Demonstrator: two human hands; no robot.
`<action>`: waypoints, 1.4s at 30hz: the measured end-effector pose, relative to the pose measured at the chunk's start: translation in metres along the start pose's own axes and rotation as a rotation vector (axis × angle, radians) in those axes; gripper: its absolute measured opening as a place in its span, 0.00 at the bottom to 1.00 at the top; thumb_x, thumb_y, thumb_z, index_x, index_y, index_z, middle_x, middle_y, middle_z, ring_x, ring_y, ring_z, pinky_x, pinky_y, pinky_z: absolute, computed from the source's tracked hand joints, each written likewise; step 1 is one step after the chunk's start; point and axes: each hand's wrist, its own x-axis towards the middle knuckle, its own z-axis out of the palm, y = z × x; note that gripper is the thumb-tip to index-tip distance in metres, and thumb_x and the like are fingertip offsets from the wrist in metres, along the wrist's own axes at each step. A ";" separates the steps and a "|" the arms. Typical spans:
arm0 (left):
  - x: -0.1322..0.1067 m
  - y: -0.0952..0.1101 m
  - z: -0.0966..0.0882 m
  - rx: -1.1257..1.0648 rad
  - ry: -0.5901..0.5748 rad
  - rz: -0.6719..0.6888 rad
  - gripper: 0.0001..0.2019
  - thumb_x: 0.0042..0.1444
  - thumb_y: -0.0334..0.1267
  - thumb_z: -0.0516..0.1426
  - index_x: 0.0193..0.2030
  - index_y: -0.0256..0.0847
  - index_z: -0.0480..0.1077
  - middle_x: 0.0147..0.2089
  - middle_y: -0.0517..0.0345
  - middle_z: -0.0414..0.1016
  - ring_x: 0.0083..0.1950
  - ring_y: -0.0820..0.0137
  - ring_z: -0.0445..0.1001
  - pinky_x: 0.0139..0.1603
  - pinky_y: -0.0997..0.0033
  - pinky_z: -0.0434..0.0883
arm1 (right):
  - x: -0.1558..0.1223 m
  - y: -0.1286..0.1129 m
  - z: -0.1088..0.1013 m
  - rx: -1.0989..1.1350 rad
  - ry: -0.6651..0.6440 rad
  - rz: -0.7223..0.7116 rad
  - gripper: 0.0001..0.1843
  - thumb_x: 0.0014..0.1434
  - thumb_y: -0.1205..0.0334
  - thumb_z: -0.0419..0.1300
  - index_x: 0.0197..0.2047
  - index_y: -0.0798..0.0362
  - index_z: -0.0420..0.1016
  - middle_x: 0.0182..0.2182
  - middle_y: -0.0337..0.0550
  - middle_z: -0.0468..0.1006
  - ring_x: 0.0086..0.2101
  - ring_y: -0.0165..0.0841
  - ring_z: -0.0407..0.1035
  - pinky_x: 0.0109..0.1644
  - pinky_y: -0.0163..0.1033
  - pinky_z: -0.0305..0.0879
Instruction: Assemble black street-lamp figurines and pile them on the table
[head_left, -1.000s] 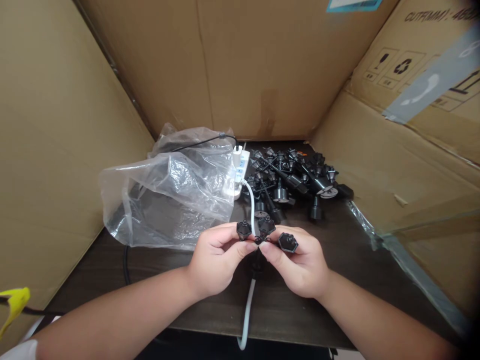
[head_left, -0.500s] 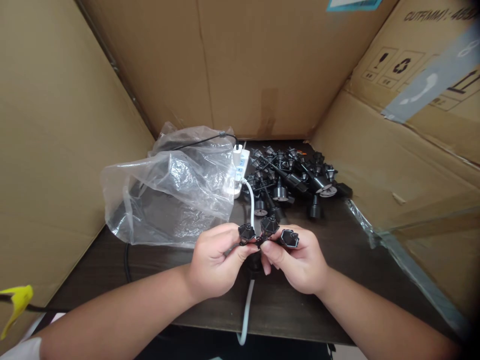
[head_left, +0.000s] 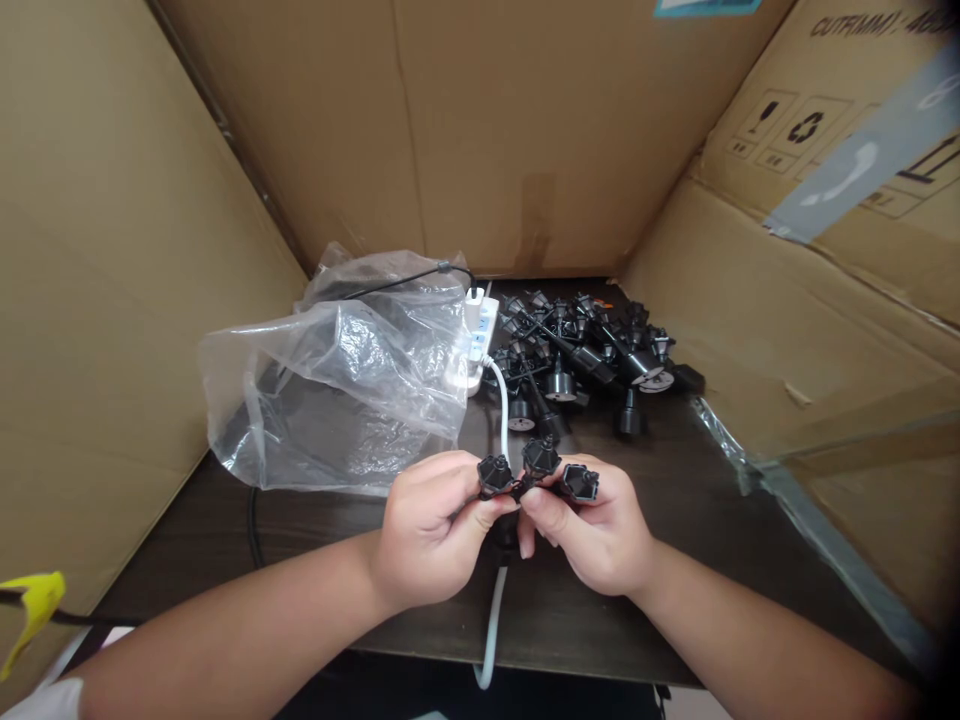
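Observation:
Both hands hold one black plastic connector piece (head_left: 523, 488) with several hexagonal heads, low in the middle of the view. My left hand (head_left: 427, 525) pinches its left head (head_left: 495, 476) between thumb and fingers. My right hand (head_left: 592, 530) grips the right head (head_left: 579, 483), and a third head (head_left: 540, 457) sticks up between them. Beyond my hands lies a heap of similar black connectors (head_left: 577, 365). A white cable (head_left: 501, 410) runs down behind my hands from a white power strip (head_left: 480, 345). My fingers hide the connector's junction in part.
A crumpled clear plastic bag (head_left: 337, 390) lies to the left on a dark table (head_left: 600, 620), with a black cord (head_left: 397, 278) across it. Cardboard walls (head_left: 487, 130) stand at the back and both sides. A yellow clip (head_left: 34, 610) shows at lower left.
The connector piece has shifted slightly right and turned a little in my hands, its left head dropping lower. Both hands keep hold of it, and the heap has not moved.

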 end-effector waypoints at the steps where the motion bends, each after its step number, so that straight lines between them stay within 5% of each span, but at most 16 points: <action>1: 0.000 0.000 0.000 0.004 0.001 0.003 0.08 0.55 0.22 0.58 0.31 0.37 0.72 0.27 0.59 0.75 0.27 0.76 0.70 0.31 0.78 0.69 | 0.000 0.000 0.000 0.006 -0.004 0.000 0.10 0.63 0.65 0.58 0.28 0.55 0.70 0.14 0.35 0.70 0.16 0.29 0.70 0.18 0.31 0.63; 16: 0.000 -0.005 -0.001 -0.060 0.010 -0.043 0.06 0.57 0.24 0.58 0.33 0.36 0.74 0.28 0.58 0.74 0.29 0.75 0.70 0.32 0.76 0.69 | 0.008 -0.011 -0.003 -0.282 0.000 -0.287 0.10 0.59 0.74 0.56 0.28 0.54 0.71 0.19 0.39 0.71 0.22 0.30 0.67 0.26 0.34 0.65; 26: -0.001 -0.012 -0.005 -0.108 0.001 0.034 0.07 0.57 0.24 0.57 0.39 0.38 0.74 0.34 0.52 0.77 0.35 0.69 0.75 0.37 0.69 0.73 | 0.007 -0.013 -0.013 -0.376 0.012 -0.387 0.10 0.56 0.72 0.60 0.42 0.56 0.74 0.27 0.47 0.76 0.26 0.32 0.71 0.29 0.36 0.69; 42: 0.003 -0.009 -0.005 -0.060 -0.018 0.016 0.07 0.61 0.29 0.55 0.33 0.36 0.73 0.30 0.51 0.77 0.32 0.69 0.75 0.34 0.71 0.73 | 0.007 -0.015 -0.014 -0.407 -0.007 -0.363 0.08 0.55 0.75 0.58 0.33 0.53 0.74 0.21 0.43 0.76 0.22 0.32 0.71 0.26 0.35 0.67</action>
